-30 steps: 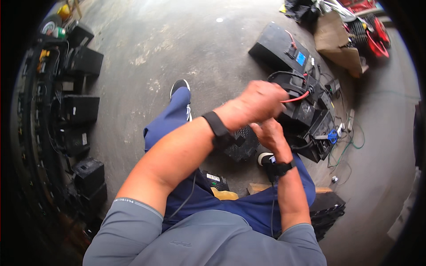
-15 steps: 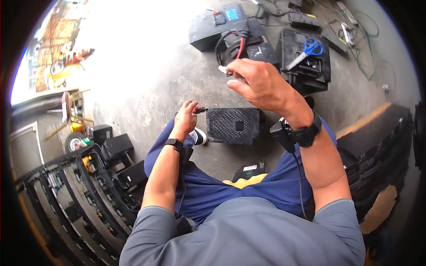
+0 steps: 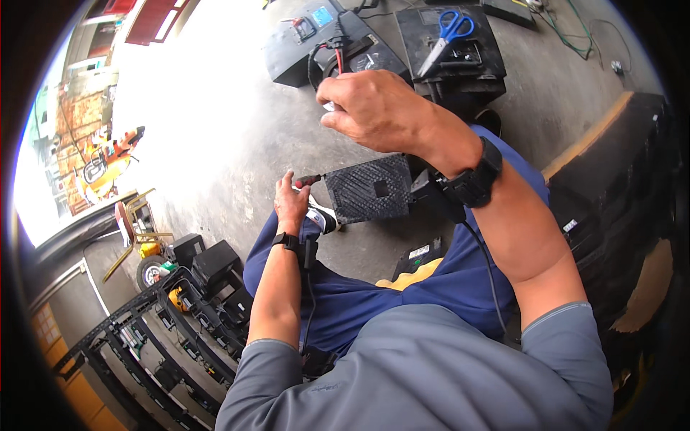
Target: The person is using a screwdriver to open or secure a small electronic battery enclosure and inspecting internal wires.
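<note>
My right hand (image 3: 377,108) is closed in a pinch on a small white connector (image 3: 330,107), above and beyond a flat black box. Red and black cables (image 3: 339,60) rise from a large dark case (image 3: 298,50) just behind that hand. In my left hand (image 3: 290,201) I grip a red-and-black handled tool (image 3: 309,180) whose exact kind I cannot make out. Its tip points toward the left edge of the black box (image 3: 356,190), which has a ribbed top with a small square patch and stands on the floor between my legs.
Blue-handled scissors (image 3: 451,29) lie on another black case (image 3: 424,79) at the far right. Near my feet sits a dark box with a white label (image 3: 418,252). A black rack (image 3: 144,337) with several boxes fills the lower left. Dark stacked panels (image 3: 604,165) stand to the right.
The view has turned, so the floor and boxes appear tilted. My right hand has shifted a little left with the connector. The left hand keeps the tool beside the black box.
</note>
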A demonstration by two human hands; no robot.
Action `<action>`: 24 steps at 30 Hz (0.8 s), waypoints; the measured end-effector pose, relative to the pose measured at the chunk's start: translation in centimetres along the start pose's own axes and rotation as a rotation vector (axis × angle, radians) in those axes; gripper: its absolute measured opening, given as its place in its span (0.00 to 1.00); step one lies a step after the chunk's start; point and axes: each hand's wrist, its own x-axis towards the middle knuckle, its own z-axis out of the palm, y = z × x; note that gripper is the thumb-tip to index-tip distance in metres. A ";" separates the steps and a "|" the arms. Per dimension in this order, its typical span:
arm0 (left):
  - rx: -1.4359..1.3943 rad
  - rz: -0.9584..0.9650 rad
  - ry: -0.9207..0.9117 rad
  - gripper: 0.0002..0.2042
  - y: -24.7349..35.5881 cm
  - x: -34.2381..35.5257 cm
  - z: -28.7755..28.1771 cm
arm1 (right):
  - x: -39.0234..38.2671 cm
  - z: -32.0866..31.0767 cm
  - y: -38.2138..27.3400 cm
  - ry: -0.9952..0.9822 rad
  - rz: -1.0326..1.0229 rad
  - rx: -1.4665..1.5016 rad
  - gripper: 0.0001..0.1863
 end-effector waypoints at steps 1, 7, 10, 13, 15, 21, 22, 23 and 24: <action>0.006 0.140 0.060 0.22 -0.2 0.0 0.1 | 0.1 0.0 -0.1 0.005 0.010 0.000 0.13; 0.125 0.003 -0.118 0.16 1.4 1.4 -0.8 | 0.1 0.1 0.0 -0.043 0.057 -0.027 0.13; 0.138 -0.171 -0.051 0.18 2.2 1.3 -0.7 | 0.0 0.0 0.2 -0.047 0.070 -0.028 0.13; 0.011 0.109 0.122 0.20 1.1 0.7 -0.2 | 0.4 0.1 0.0 -0.052 0.070 -0.036 0.13; 0.025 0.129 0.018 0.21 0.7 1.0 -0.3 | 0.5 0.1 0.0 -0.055 0.078 -0.040 0.13; 0.060 -0.149 -0.142 0.20 0.9 1.8 -0.2 | 0.4 0.4 0.4 -0.042 0.060 -0.052 0.13; 0.052 -0.093 -0.038 0.20 0.8 1.6 0.1 | 0.4 0.5 0.4 -0.035 0.054 -0.057 0.13; 0.043 -0.038 0.067 0.20 0.6 1.4 0.2 | 0.5 0.5 0.4 -0.035 0.056 -0.055 0.13; 0.042 -0.034 0.062 0.20 0.7 1.3 0.2 | 0.5 0.4 0.4 -0.034 0.056 -0.060 0.13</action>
